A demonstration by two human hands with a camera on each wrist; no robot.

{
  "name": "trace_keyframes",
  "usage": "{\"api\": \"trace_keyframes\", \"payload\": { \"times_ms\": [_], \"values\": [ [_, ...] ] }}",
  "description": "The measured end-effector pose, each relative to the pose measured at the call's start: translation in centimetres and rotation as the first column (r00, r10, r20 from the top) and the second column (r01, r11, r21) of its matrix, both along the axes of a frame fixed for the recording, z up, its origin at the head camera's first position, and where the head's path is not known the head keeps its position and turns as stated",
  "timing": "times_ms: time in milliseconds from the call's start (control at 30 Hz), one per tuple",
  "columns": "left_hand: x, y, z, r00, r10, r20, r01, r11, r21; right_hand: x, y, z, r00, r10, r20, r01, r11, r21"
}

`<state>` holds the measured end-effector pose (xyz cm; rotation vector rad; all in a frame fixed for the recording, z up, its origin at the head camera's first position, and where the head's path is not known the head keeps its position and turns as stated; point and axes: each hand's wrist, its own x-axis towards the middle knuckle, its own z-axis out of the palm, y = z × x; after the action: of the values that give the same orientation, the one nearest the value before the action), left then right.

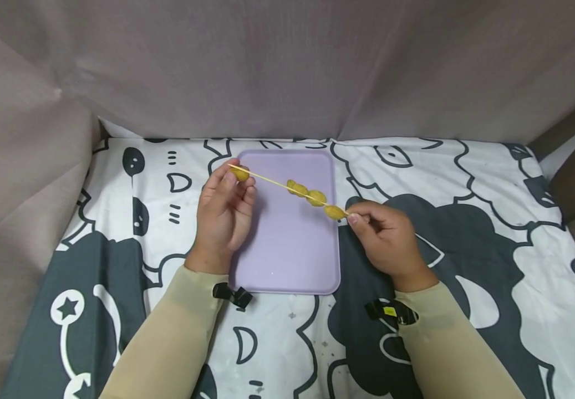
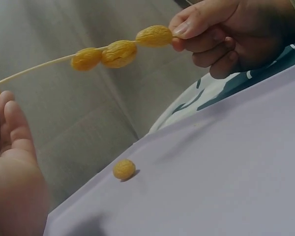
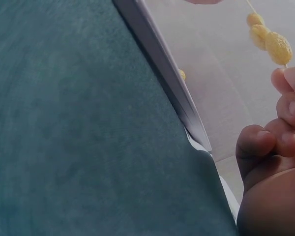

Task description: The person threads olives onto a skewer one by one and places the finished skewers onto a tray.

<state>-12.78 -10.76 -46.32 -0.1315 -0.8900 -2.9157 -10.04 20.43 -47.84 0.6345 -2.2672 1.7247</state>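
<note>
A thin pale skewer [image 1: 267, 179] stretches between the two hands above a lilac tray [image 1: 287, 249]. Three wrinkled yellow oval pieces [image 2: 119, 54] are threaded along its right part. My right hand [image 1: 389, 238] pinches the skewer's right end between thumb and forefinger, close to the last piece. At the other end, my left hand [image 1: 227, 213] holds another yellow piece [image 1: 239, 173] between thumb and fingers at the skewer's tip; whether the tip pierces it I cannot tell. One loose yellow piece [image 2: 124, 169] lies on the tray near its edge.
A white and dark grey patterned cloth [image 1: 487, 238] covers the surface beneath the tray. Greyish-brown fabric [image 1: 267, 66] hangs behind and at the left. Dark bands with small devices [image 1: 392, 312] sit on both wrists.
</note>
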Motion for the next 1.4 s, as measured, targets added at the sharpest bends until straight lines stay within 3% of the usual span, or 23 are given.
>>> {"api": "trace_keyframes", "payload": {
  "times_ms": [133,533,800,1033,1400],
  "values": [
    [-0.10,-0.15,0.19,0.999,0.049,0.012,-0.049,0.998,0.033,0.03,-0.05,0.02,1.000,-0.011,-0.020,0.011,1.000,-0.022],
    [-0.64,-0.33,0.22,0.994,0.108,0.002,-0.108,0.987,0.117,-0.21,0.43,-0.26,1.000,-0.019,-0.022,0.019,1.000,-0.014],
    [-0.76,-0.22,0.09,0.993,0.115,0.018,-0.117,0.983,0.138,-0.15,0.64,-0.04,0.999,-0.018,-0.032,0.018,1.000,-0.004],
    [-0.69,-0.23,0.01,0.990,0.143,0.016,-0.144,0.983,0.113,-0.25,0.56,-0.05,1.000,-0.004,-0.022,0.004,1.000,0.000],
    [-0.49,-0.49,-0.09,0.989,0.139,-0.046,-0.136,0.988,0.075,-0.21,-0.06,-0.07,0.999,-0.035,-0.038,0.035,0.999,-0.001]
  ]
}}
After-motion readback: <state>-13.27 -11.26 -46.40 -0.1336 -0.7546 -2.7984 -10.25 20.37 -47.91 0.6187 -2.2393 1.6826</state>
